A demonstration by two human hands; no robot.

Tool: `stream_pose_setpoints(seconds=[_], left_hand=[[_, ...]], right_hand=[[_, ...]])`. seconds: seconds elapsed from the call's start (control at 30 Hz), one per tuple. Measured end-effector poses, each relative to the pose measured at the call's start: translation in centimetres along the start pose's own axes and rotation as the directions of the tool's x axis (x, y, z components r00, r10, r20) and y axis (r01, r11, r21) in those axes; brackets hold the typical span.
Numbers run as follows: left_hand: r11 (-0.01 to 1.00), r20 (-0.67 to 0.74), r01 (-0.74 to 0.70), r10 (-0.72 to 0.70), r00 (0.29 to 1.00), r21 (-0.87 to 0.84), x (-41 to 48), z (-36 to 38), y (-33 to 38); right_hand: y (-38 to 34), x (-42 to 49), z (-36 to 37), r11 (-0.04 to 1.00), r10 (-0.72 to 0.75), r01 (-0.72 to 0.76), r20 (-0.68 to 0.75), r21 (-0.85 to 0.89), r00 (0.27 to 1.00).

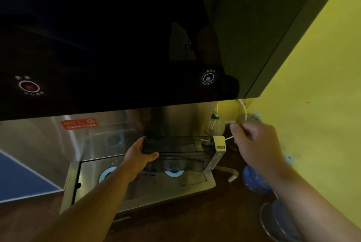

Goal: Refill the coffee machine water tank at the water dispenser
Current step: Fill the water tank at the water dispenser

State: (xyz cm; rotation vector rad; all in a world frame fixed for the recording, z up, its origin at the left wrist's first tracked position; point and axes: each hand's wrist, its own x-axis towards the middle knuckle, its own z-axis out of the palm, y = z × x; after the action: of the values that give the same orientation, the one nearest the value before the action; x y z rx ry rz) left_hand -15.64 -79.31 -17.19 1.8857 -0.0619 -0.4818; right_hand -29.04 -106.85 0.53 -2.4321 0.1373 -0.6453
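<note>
A dark, see-through water tank [179, 149] hangs under the black front panel of the water dispenser [117, 46], above its steel drip tray [175, 187]. My left hand [139, 152] grips the tank's left end, thumb on its top edge. My right hand [254, 140] is raised to the right of the tank, below the dispenser's right corner; its fingers are loosely curled and hold nothing that I can see. On the panel glow a round red-lit button [29, 86] at the left and a white-ringed button [208, 78] at the right.
A yellow wall [312, 85] closes the right side. White cables and a pale adapter [219, 143] hang by the tank's right end. Blue water jugs [256, 181] stand on the dark floor at the right. A red warning sticker [81, 123] is on the steel back.
</note>
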Motion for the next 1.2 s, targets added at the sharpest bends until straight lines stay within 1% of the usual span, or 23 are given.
stream_pose_setpoints(seconds=[0.03, 0.07, 0.1, 0.13, 0.2, 0.23, 0.27, 0.33, 0.4, 0.43, 0.5, 0.63, 0.7, 0.87, 1.07, 1.2], left_hand=[[1.000, 0.005, -0.007, 0.007, 1.000, -0.001, 0.1, 0.0, -0.3], [1.000, 0.006, -0.016, 0.016, 1.000, -0.006, 0.0, -0.2, -0.2], [1.000, 0.008, -0.016, 0.016, 1.000, -0.012, 0.0, -0.1, -0.4], [1.000, 0.008, -0.014, 0.014, 1.000, -0.019, 0.1, 0.0, -0.6], [1.000, 0.021, -0.009, 0.009, 1.000, -0.030, 0.0, -0.2, -0.8], [1.000, 0.028, -0.010, 0.010, 1.000, -0.013, 0.1, -0.2, -1.1], [1.000, 0.032, -0.018, 0.017, 0.999, 0.006, 0.1, -0.4, -1.1], [0.997, 0.029, -0.024, 0.022, 0.999, 0.069, 0.8, -0.6, -1.4], [0.991, 0.026, -0.035, 0.032, 0.999, 0.129, 1.2, -0.8, -1.3], [0.988, 0.027, -0.036, 0.032, 0.999, 0.151, 1.4, -0.9, -1.4], [0.985, 0.032, -0.032, 0.027, 0.999, 0.171, 1.6, -1.1, -1.5], [0.967, 0.060, -0.057, 0.043, 0.997, 0.248, 2.0, -1.3, -1.1], [0.964, 0.060, -0.072, 0.058, 0.997, 0.257, 1.8, -1.3, -0.8], [0.976, 0.045, -0.076, 0.068, 0.997, 0.203, 0.4, -2.5, -0.3], [0.984, 0.047, -0.122, 0.117, 0.992, 0.131, -3.3, -4.9, 1.7], [0.989, 0.066, -0.141, 0.139, 0.988, 0.038, -8.1, -7.0, 2.8]], right_hand=[[2.3, -0.9, 1.0, 0.992, 0.127, -0.126, -0.006, 0.009, 0.992], [4.1, -1.4, 1.9, 0.965, 0.261, -0.261, 0.008, 0.031, 0.965], [5.9, -1.5, 2.9, 0.919, 0.390, -0.391, 0.038, 0.043, 0.920], [7.1, -1.6, 3.7, 0.869, 0.488, -0.493, 0.091, 0.043, 0.868], [9.1, -1.0, 5.3, 0.767, 0.608, -0.638, 0.246, 0.064, 0.755], [9.6, -0.6, 5.9, 0.729, 0.621, -0.679, 0.332, 0.087, 0.710], [9.9, -0.3, 6.2, 0.720, 0.602, -0.688, 0.411, 0.091, 0.685], [11.4, 0.3, 7.5, 0.749, 0.556, -0.662, 0.537, 0.006, 0.634], [12.6, 0.8, 8.3, 0.798, 0.537, -0.591, 0.591, -0.121, 0.603], [13.0, 1.1, 8.8, 0.814, 0.531, -0.558, 0.595, -0.161, 0.603], [13.6, 1.3, 9.3, 0.831, 0.521, -0.524, 0.587, -0.184, 0.620], [13.9, 1.1, 9.6, 0.840, 0.502, -0.523, 0.567, -0.142, 0.653], [13.6, 1.0, 9.4, 0.842, 0.494, -0.526, 0.565, -0.121, 0.661], [12.1, 0.5, 8.1, 0.802, 0.508, -0.596, 0.562, -0.033, 0.653], [8.8, -0.3, 5.1, 0.769, 0.498, -0.636, 0.560, 0.068, 0.662], [5.2, -1.8, 2.6, 0.782, 0.411, -0.604, 0.600, 0.155, 0.686]])
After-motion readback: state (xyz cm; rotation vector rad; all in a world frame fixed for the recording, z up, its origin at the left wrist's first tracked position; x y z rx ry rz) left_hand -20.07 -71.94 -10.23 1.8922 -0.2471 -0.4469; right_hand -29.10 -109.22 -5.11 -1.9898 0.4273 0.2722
